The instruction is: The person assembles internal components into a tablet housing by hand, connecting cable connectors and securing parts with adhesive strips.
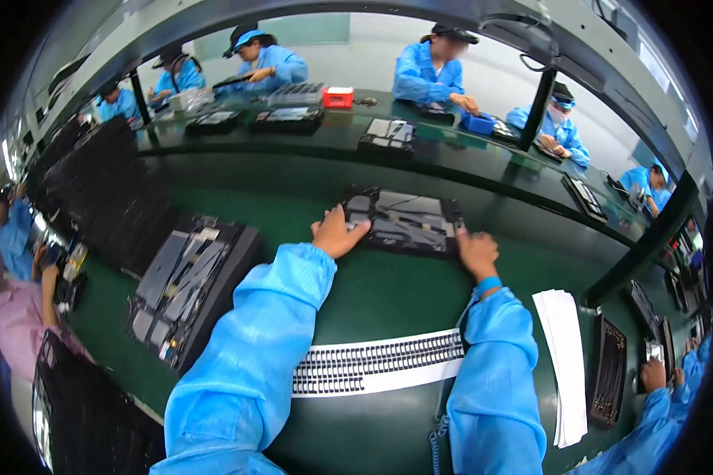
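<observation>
A black tray [404,237] carrying flat grey electronic parts sits on the green bench in front of me, at arm's length. My left hand [339,234] grips its left end, thumb along the near edge. At the right end, my right hand [478,253] closes round the corner, with a blue band at that wrist. Between my forearms lies a white strip sheet [396,364] with rows of black marks. To the left, a stack of black trays [190,285] has similar grey parts in its top one.
Tall stacks of black trays [99,198] rise at the far left. White paper strips [560,364] and a black tray of small parts [609,372] lie right. A coiled blue cord [437,443] hangs near my right sleeve. Beyond a raised shelf [467,170], co-workers in blue work.
</observation>
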`<state>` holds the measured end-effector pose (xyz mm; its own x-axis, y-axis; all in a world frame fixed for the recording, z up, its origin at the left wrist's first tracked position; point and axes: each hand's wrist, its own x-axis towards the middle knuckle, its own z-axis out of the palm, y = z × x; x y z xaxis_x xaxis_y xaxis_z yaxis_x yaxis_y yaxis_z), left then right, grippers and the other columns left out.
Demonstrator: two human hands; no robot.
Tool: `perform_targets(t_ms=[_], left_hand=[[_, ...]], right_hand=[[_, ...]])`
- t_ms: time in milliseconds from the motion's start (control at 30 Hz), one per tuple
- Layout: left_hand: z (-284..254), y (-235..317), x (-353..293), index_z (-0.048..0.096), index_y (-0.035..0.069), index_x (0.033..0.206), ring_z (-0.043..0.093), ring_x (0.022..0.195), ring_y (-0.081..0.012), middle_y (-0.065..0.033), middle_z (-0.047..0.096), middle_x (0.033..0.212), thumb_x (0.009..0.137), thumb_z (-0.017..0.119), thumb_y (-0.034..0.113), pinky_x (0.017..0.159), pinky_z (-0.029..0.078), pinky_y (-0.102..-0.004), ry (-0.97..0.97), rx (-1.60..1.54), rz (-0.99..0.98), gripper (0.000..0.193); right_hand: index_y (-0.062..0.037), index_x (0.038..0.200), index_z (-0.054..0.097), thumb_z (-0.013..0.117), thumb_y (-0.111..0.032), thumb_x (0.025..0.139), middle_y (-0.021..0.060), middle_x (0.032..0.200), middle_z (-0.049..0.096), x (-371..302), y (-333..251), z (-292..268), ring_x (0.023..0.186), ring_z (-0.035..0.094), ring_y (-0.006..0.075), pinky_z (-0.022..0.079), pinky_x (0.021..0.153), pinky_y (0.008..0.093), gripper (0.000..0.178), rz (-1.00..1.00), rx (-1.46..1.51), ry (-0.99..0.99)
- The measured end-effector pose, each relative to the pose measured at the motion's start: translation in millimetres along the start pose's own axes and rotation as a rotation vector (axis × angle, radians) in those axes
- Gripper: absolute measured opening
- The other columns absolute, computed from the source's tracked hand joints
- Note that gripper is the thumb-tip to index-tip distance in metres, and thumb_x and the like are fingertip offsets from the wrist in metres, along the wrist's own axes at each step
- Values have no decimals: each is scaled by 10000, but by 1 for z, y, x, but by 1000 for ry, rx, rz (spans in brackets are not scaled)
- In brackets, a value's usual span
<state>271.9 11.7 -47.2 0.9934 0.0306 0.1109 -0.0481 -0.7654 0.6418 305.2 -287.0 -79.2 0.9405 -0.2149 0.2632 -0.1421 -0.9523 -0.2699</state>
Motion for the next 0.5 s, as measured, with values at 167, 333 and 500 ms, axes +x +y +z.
perform_targets(t_ms=[167,333,500], left_hand=[[4,9,1,383,-36,1232,447,1110,-329,-207,444,1211,678,698,292,926,363,-358,234,-358,200,717],[-34,19,-23,337,-22,1266,386,1182,-308,-208,375,1282,680,711,206,971,311,-347,242,-669,335,732],[-46,55,-138,216,1,1331,159,1285,-393,-282,164,1364,678,685,392,1050,130,-424,-108,-549,656,894]], right_hand=[[30,1089,538,508,-478,790,206,1081,530,-10,-18,-21,1009,490,343,353,894,396,590,-36,634,-2],[42,1005,538,627,-114,769,90,940,575,-43,-42,-91,853,550,161,448,764,291,296,115,1869,50],[35,1038,553,531,-102,831,105,1022,577,-97,55,-166,951,544,183,422,865,297,248,-178,1864,-45]])
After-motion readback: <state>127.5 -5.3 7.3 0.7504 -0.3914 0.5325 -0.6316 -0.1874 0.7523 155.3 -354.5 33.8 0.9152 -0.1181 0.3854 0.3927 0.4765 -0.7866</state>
